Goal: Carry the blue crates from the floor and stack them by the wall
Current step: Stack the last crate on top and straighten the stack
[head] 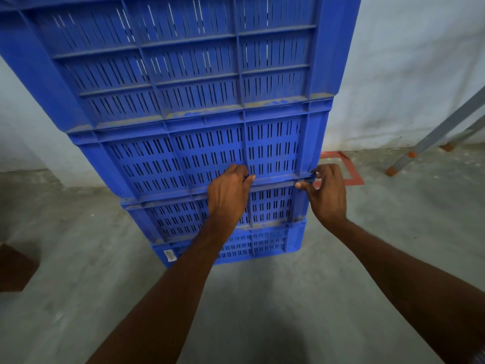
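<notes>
Left hand (228,195) and right hand (329,193) grip one blue crate's (204,153) ledge — left fingertips hidden, stack (183,61) top cropped.

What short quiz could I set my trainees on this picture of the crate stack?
1. True or false: the left hand and the right hand both grip the stack of blue crates.
2. What stands at the far right, near the wall?
A. grey metal legs with orange feet
B. a green wheelbarrow
C. a wooden door
3. Fill in: the taped floor marking just behind the right hand is ___ in colour.

Key: 1 true; 2 A; 3 red.
</notes>
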A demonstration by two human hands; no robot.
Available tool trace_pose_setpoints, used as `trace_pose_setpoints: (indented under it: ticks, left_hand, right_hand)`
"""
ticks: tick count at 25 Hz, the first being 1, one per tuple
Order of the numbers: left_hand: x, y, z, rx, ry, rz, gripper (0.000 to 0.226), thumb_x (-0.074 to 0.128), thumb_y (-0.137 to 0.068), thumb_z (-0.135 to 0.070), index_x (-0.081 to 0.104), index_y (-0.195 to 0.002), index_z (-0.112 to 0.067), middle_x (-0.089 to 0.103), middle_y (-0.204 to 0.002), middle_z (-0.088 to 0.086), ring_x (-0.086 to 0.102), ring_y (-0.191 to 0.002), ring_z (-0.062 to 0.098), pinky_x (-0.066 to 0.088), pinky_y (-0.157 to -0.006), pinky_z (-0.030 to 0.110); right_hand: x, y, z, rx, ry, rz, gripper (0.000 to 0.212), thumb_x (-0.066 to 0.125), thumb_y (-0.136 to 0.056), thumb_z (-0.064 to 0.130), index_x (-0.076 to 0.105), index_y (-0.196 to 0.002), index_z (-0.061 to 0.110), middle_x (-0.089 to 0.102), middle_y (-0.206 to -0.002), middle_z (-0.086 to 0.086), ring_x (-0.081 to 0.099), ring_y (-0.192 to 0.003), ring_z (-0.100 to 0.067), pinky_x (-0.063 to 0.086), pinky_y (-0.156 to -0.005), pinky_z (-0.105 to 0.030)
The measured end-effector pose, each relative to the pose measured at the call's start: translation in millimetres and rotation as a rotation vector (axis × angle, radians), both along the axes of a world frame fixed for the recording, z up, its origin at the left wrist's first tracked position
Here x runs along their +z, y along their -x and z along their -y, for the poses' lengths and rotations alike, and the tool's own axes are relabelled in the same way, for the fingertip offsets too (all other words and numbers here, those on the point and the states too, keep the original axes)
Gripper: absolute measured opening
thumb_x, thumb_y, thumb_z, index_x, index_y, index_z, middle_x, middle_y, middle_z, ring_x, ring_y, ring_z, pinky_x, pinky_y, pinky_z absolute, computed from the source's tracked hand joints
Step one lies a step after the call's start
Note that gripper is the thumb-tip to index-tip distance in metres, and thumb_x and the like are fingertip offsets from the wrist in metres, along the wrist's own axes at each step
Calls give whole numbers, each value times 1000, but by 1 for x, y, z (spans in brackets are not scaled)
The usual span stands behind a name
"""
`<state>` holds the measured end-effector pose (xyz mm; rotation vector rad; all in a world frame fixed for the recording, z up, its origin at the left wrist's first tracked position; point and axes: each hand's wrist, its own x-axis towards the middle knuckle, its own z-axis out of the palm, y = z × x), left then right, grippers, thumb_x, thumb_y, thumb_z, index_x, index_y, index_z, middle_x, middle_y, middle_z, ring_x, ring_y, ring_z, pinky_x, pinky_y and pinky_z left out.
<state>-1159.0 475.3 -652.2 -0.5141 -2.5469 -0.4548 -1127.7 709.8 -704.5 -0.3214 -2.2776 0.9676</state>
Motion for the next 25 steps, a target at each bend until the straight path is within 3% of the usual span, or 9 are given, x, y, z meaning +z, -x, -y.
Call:
trace_pose_setpoints:
  ticks: [2,4,6,8,12,18,25]
  left_hand:
    - [10,-3,6,-14,14,-36,27,54,-103,-41,69,-97,-20,67,-89,-2,65,-68,20,38,-53,26]
    - [31,-6,9,-32,-30,-225,23,56,-103,-37,72,-101,-20,69,-93,-2,67,-73,19,43,-51,26]
    - [60,-3,3,-21,-68,-481,21,58,-103,-31,71,-112,-17,69,-107,1,65,-90,21,49,-64,32]
    - [94,2,-8,-2,-86,-622,25,60,-102,-28,69,-122,-17,67,-120,2,59,-106,24,45,-81,38]
    - [116,16,-25,1,-6,-599,24,75,-90,-21,73,-114,-20,69,-120,-1,55,-114,30,39,-85,42]
    - [107,20,-22,-38,-37,-567,26,78,-87,-17,75,-113,-20,73,-112,-6,57,-105,29,43,-82,43]
    - [114,14,-22,-83,-17,-547,20,78,-88,-24,78,-107,-22,74,-106,-9,58,-98,25,42,-73,36]
  right_hand:
    - [8,-3,1,-29,14,0,54,83,-72,49,57,-109,19,52,-113,2,53,-103,-20,48,-78,-34]
    - [33,-6,7,-45,80,-101,71,87,-67,47,52,-123,24,51,-122,5,53,-110,-20,49,-83,-36]
    - [75,-2,12,-18,183,-252,88,89,-66,44,41,-139,29,47,-130,9,51,-111,-15,48,-87,-32]
    - [116,5,12,12,165,-348,93,87,-69,41,35,-145,32,45,-134,11,50,-114,-13,47,-89,-32]
    - [150,19,-3,71,94,-281,82,87,-66,44,48,-136,23,52,-127,5,57,-110,-21,53,-88,-48]
    - [156,10,-8,82,77,-305,71,89,-65,47,55,-119,17,55,-114,6,60,-97,-16,53,-83,-39]
    - [164,0,-2,90,122,-282,76,83,-69,57,52,-131,27,55,-120,16,56,-109,-11,54,-88,-39]
